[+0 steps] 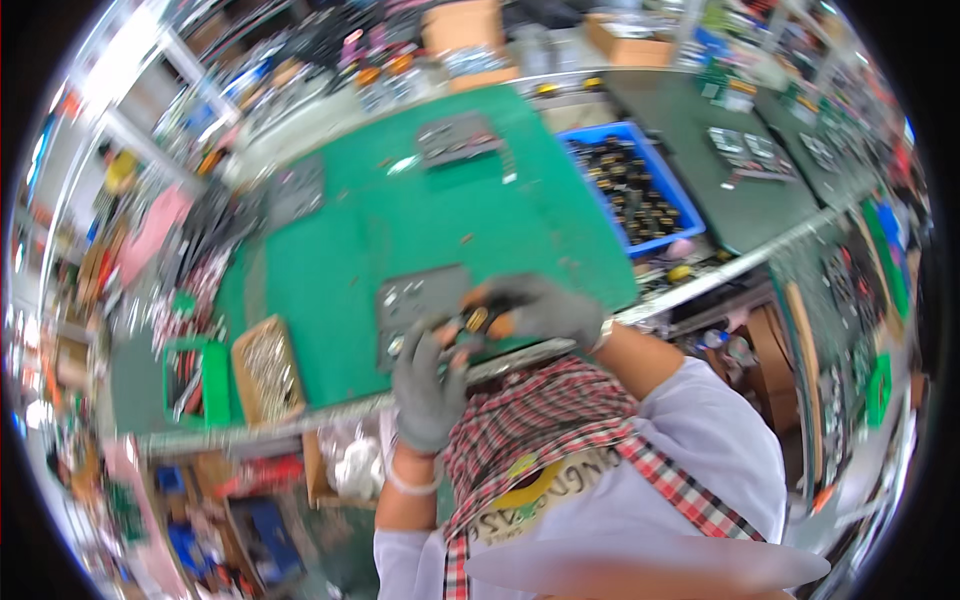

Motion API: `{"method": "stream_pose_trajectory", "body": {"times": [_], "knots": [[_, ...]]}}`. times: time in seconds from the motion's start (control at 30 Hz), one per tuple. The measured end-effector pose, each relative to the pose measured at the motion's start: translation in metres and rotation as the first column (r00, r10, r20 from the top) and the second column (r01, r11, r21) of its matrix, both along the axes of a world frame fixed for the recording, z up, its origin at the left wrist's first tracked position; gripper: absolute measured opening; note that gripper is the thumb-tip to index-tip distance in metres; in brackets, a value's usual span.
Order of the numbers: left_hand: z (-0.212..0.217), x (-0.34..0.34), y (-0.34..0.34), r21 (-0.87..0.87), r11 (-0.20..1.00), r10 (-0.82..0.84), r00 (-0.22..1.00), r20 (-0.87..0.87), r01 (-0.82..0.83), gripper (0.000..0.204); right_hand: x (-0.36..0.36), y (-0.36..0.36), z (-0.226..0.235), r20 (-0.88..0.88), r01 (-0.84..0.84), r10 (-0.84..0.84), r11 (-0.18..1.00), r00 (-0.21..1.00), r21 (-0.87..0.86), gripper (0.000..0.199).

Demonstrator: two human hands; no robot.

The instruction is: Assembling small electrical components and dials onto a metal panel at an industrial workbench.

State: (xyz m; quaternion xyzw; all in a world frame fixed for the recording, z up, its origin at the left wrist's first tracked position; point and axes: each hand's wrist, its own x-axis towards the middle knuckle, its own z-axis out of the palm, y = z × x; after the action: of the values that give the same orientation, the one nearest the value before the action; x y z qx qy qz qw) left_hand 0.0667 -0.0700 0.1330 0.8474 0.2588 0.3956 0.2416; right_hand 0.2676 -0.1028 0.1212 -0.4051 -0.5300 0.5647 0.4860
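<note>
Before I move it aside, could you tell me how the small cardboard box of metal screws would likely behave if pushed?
The cardboard box looks brim-full of metal parts, so probably heavy for its size. It sits low and flat on the green mat, so it should slide, not tip; its open top may spill.

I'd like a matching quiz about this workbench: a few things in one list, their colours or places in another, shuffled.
Things:
1. work mat
2. parts bin
3. cardboard box of small metal parts
4. gloves on the left hand and right hand

Descriptions:
A. blue, right of the mat, holding dark parts
B. grey, meeting over a small dark and orange part
C. green, covering the bench top
D. brown, at the mat's left near corner

Pairs: 1-C, 2-A, 3-D, 4-B
</note>
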Motion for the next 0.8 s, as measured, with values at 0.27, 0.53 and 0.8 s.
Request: {"method": "stream_pose_trajectory", "body": {"times": [0.27, 0.53, 0.8], "knots": [[-0.038, -0.001, -0.024, 0.071, 0.997, 0.021, 0.999, 0.039, -0.024, 0.022, -0.026, -0.01, -0.013, 0.078, 0.001, 0.011, 0.987, 0.997, -0.158, 0.033], [-0.059, -0.003, -0.032, -0.647, 0.756, 0.182, 0.92, 0.348, 0.095, 0.045, -0.064, -0.015, -0.011, 0.686, 0.074, -0.581, 0.783, 0.438, 0.617, 0.026], [-0.077, -0.014, -0.03, -0.713, 0.591, 0.231, 0.768, 0.597, 0.377, 0.031, -0.071, -0.004, -0.017, 0.646, 0.029, -0.554, 0.77, 0.525, 0.637, 0.028]]}}
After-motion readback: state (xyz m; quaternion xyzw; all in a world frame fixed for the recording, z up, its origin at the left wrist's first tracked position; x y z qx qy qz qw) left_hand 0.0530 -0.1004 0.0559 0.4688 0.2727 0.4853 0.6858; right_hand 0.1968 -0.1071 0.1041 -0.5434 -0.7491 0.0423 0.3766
